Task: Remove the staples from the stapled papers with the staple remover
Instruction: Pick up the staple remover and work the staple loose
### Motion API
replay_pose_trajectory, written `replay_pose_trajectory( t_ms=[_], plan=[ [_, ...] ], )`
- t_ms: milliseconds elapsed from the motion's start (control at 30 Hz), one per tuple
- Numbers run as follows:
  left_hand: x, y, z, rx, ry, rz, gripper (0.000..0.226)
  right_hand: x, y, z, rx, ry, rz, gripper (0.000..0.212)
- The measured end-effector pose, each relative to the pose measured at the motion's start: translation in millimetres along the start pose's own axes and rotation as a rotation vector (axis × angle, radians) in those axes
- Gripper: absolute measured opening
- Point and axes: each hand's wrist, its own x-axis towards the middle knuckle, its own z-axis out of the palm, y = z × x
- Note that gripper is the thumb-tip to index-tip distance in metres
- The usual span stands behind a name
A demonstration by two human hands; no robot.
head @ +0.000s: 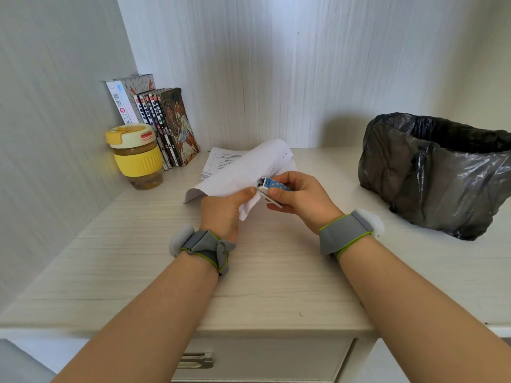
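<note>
**Prying a staple from the held sheets**

The right hand point(301, 199) is gripping the small blue dotted staple remover with white plastic jaws point(272, 189), squeezing it between thumb and fingers. The left hand point(225, 210) is pinching the curled white stapled papers point(243, 172), thumb on top, just beside the remover's nose. The tool's tip is meeting the paper's edge; the staple itself is too small to make out. Doing this well likely means keeping the sheet taut near the remover and closing the jaws slowly, so the thin paper is not tearing. Behind the remover a flat stack of printed white sheets point(218, 161) is lying on the pale wood-grain desk point(138, 258). Right of the remover a bin lined with a crinkled glossy black bag point(434, 175) is waiting, well apart.
</note>
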Motion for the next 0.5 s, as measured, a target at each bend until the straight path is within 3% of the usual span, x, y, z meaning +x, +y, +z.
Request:
replay_pose_trajectory(
  t_ms=[100,500],
  plan=[
    [1.9,-0.7,-1.0,0.013,0.024,0.013,0.031,0.2,-0.5,0.6,0.037,-0.002,0.024,0.006],
    [5.1,-3.9,-4.3,0.095,0.007,0.068,0.04,-1.9,-3.9,-1.4,0.27,-0.038,0.158,0.02]
  ],
)
